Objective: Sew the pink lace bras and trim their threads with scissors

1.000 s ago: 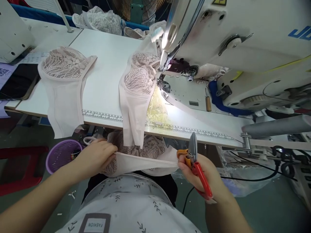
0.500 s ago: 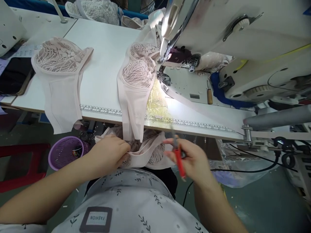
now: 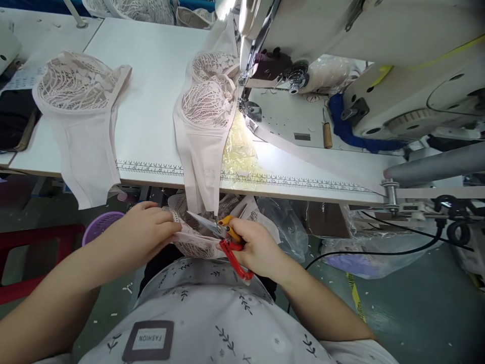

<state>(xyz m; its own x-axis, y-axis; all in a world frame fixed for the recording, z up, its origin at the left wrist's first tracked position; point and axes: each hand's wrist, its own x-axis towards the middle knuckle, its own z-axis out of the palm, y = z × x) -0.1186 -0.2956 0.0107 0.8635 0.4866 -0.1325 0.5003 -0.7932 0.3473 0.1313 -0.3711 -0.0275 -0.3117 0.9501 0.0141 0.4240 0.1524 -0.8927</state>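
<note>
My left hand [image 3: 151, 228] is closed on the edge of a pale pink lace bra [image 3: 195, 246] over my lap, below the table edge. Scissors [image 3: 237, 260] with red and orange handles are gripped in my right hand [image 3: 261, 247]. Their blades are apart, pointing up and left across the bra, close to the left hand. Whether they touch the fabric I cannot tell. Another lace bra piece [image 3: 208, 108] lies beside the sewing machine needle, its lower end hanging over the table edge. A further lace piece [image 3: 85, 121] rests on the table at the left.
A sewing machine [image 3: 326, 30] fills the upper right. A printed ruler [image 3: 303, 183] runs along the table's front edge. At far left lies a dark phone [image 3: 17, 119]. A purple basket [image 3: 99, 225] and a red stool [image 3: 38, 288] stand below; a wooden-handled tool [image 3: 327, 134] lies on the machine bed.
My right hand has brought the scissors leftward over the bra, and their blades now show apart. My left hand has shifted left and up along the fabric. The camera view has moved slightly.
</note>
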